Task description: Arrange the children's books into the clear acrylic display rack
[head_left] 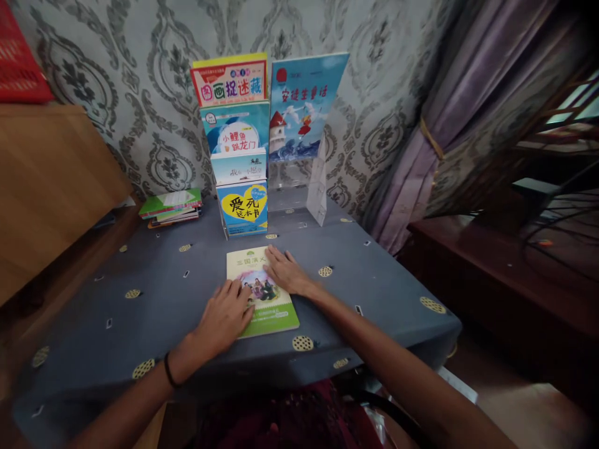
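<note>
A closed book (269, 319) with a white and green cover and a group of figures printed on it lies flat on the cloth-covered table (187, 293). Over its left side rests my left hand (226, 313), fingers stretched across the cover. My right hand (287, 269) lies along the upper right edge with its fingers extended. Neither hand wraps around the book; parts of the cover are hidden under the fingers. Just behind it stands a clear tiered book rack (318, 187).
In the rack's left column several books are stepped, a blue one with a yellow heart (243, 207) lowest. A tall blue storybook (304, 109) stands upper right. A stack of books (171, 207) lies back left, near a wooden panel (51, 187). A purple curtain (407, 168) hangs right.
</note>
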Available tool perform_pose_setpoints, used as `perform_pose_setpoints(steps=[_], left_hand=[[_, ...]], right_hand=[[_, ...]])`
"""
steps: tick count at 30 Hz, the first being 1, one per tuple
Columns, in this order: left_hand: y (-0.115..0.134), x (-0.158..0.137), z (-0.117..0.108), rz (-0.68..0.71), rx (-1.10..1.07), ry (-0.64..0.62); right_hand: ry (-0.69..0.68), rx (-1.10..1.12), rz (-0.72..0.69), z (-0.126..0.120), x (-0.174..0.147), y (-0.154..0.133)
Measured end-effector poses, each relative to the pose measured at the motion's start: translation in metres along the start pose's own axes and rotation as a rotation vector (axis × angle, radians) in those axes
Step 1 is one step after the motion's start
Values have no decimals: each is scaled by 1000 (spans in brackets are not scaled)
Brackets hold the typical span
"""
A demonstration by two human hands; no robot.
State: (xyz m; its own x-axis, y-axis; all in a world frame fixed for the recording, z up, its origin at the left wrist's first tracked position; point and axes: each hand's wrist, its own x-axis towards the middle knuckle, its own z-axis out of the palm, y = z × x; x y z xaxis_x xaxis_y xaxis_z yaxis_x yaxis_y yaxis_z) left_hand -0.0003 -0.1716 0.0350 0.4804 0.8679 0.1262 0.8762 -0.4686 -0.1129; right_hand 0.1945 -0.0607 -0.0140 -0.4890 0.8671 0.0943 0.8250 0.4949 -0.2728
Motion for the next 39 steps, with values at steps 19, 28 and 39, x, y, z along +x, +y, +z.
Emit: perform_pose_setpoints(steps=[19,28,39], left_hand=[[-72,85,54,85,-274,55],[-30,67,37,379,-324,-25],[10,30,19,533,-417,-12]], right_hand=[[93,56,77,7,29,25],[92,59,86,6,29,23],[79,8,82,-4,22,13]])
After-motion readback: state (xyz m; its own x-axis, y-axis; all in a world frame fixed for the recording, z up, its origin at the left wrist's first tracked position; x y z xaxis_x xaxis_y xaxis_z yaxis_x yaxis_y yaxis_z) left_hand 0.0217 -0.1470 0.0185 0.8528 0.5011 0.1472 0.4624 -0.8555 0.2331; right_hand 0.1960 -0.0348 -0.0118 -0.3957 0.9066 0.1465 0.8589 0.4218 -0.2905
